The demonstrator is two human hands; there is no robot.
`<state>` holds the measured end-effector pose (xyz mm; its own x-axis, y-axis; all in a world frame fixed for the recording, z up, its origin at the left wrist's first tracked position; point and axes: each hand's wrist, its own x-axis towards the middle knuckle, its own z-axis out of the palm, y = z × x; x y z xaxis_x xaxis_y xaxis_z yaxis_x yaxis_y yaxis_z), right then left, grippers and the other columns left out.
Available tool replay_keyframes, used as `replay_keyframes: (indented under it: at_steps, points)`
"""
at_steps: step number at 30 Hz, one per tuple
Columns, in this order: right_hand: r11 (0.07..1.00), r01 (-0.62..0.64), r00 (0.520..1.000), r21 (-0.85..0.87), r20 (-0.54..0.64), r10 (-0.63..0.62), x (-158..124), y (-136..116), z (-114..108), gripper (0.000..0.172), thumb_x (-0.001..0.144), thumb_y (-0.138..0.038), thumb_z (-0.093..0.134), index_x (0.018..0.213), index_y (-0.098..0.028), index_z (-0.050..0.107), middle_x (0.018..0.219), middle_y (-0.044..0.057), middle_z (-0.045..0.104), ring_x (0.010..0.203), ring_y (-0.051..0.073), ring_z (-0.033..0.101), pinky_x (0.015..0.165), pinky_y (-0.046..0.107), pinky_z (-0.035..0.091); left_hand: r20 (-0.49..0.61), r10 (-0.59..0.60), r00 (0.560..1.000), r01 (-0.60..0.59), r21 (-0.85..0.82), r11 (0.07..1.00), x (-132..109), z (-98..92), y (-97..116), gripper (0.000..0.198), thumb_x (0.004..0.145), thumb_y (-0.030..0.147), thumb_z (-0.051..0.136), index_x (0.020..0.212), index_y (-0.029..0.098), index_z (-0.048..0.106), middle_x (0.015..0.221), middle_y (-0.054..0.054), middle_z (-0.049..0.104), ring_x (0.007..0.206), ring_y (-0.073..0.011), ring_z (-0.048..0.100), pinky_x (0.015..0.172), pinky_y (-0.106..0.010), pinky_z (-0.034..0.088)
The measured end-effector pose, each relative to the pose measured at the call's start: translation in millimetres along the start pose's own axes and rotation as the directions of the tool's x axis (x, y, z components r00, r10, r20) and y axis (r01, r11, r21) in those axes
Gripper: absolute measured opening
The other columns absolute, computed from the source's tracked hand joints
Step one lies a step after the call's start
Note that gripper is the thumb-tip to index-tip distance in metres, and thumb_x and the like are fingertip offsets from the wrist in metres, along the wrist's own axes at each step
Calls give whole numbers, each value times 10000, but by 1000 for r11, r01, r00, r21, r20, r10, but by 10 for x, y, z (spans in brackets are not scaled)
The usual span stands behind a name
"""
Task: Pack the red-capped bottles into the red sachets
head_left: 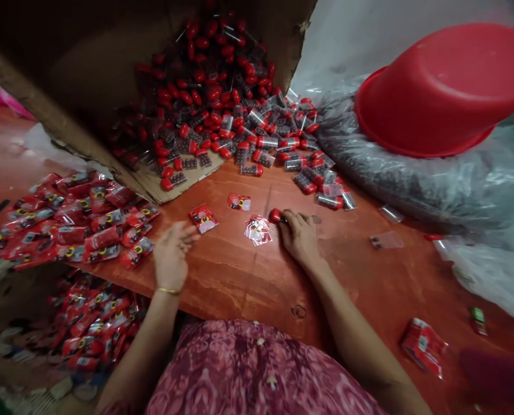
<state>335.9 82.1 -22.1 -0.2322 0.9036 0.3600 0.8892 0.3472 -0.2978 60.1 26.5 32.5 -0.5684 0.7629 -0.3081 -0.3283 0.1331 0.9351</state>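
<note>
My right hand (pixel 300 239) is closed around a small clear bottle with a red cap (pixel 275 215); the cap pokes out past the fingertips and my fingers hide most of the rest. My left hand (pixel 171 253) holds nothing, its slightly blurred fingers stretched apart beside a stack of red printed cards (pixel 203 218). Between the hands lies a loose pile of shiny printed cards (pixel 258 229). A single red card (pixel 239 202) rests just behind that pile.
A cardboard box (pixel 187 187) on its side spills red-capped bottles (pixel 263 141) onto the wooden table (pixel 248 276). Filled red packets (pixel 96 216) heap at the left, more packets (pixel 96 323) below the edge. An upturned red tub (pixel 430 92) sits on a full plastic bag (pixel 412 178).
</note>
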Motion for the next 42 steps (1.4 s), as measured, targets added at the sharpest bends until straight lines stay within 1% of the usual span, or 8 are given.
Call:
replay_keyframes:
  at_steps: [2,5,10,22,32,35,39,42]
  points:
    - [1000,13,1000,3,-15,-13,-68,-25,-6,316,893,-296,417,1111,-140,584,1135,105,637,960,241,528,871,374,380,165,188,968,-236,356,904,-57,181,-61,301,672,412,653,851,171,669,839,-89,706,799,-228,656,821,-388,473]
    - [1000,21,1000,10,-20,-20,-109,-20,-6,331,885,-309,423,1130,-142,571,1149,118,624,985,254,525,885,396,370,362,391,846,-522,712,469,19,294,-66,283,763,329,562,988,201,676,1193,-124,612,1185,-313,487,1031,-504,277]
    - [999,15,1000,37,-9,-15,-120,-19,-16,346,882,-330,427,1148,-150,555,1160,124,613,991,259,515,885,410,366,477,284,832,-526,841,130,286,172,-109,347,793,333,521,1095,220,649,1318,-119,515,1295,-346,349,1027,-543,267]
    - [996,-46,999,77,-20,48,-126,-47,-74,321,890,-307,424,1128,-149,570,1140,113,625,975,248,509,887,398,366,553,256,793,-591,799,107,222,777,-339,351,816,365,499,1081,202,664,1266,-126,560,1208,-311,462,963,-440,372]
    - [977,-118,988,178,-82,135,-92,-267,-241,340,848,-373,472,1087,-155,579,1176,152,593,1073,283,493,942,461,319,499,331,801,-594,735,328,255,782,-268,290,800,329,502,949,210,721,1244,-110,581,1210,-298,475,986,-421,382]
    - [833,-171,980,527,-1,201,30,-570,-271,324,860,-422,434,999,-179,597,993,105,653,921,235,557,852,395,399,495,429,756,-648,664,375,97,802,-182,303,797,360,513,968,212,714,1281,-104,551,1250,-300,430,1006,-430,363]
    - [399,-313,942,862,230,243,216,-933,-179,336,823,-508,446,835,-197,572,779,33,620,694,168,543,653,299,446,526,454,719,-694,579,429,-145,833,-95,274,789,336,540,970,217,708,1311,-92,526,1287,-291,382,1048,-435,303]
    - [345,-312,934,885,220,280,230,-1011,-106,331,829,-505,433,713,-205,513,648,-13,522,598,129,461,577,258,397,465,393,793,-600,483,637,-254,817,-91,332,747,359,609,1036,206,668,1283,-100,552,1249,-268,433,1034,-396,328]
